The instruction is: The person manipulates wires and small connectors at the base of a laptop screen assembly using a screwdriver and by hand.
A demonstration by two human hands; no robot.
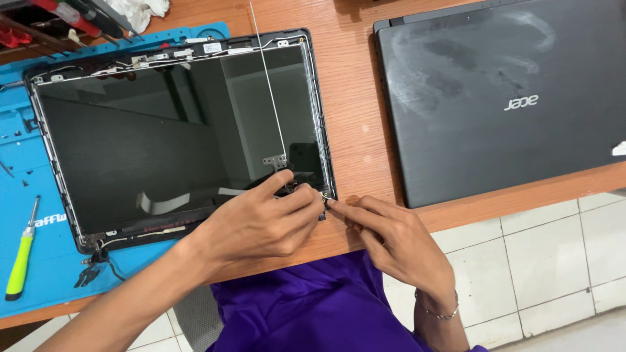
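A bare laptop screen panel [169,130] lies face up in its dark lid frame, partly on a blue work mat [39,195]. My left hand [261,221] rests on the panel's near right corner, thumb and fingers pinching around a small black part by the hinge [274,160]. My right hand [391,238] comes in from the right, its index fingertip touching the frame's corner at the wooden desk edge. What sits between the fingertips is too small to make out.
A closed dark grey laptop [502,91] lies on the wooden desk [355,98] to the right. A yellow-green handled screwdriver [21,257] rests on the mat at left. More tools [65,16] and a white cloth [140,8] sit at the far left corner. White floor tiles below.
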